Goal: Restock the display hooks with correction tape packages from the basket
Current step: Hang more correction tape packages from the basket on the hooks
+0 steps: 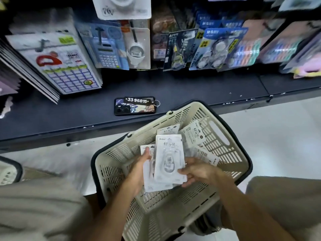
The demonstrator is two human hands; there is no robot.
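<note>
A beige plastic basket (225, 152) sits on the floor in front of me, with several white correction tape packages (192, 134) loose inside it. Over the basket I hold a small stack of the same white packages (168, 159). My left hand (139, 171) grips the stack from its left side, thumb on the front. My right hand (196, 171) pinches the top package at its lower right corner. One white correction tape package (121, 7) hangs on a display hook at the top of the rack.
A dark shelf (191, 87) runs across below the hanging goods. On it lies a phone (134, 106) with a key tag. Calculator packs (69, 66) and blue tape packs (217, 47) hang above. Another basket's rim (10, 169) shows at the left.
</note>
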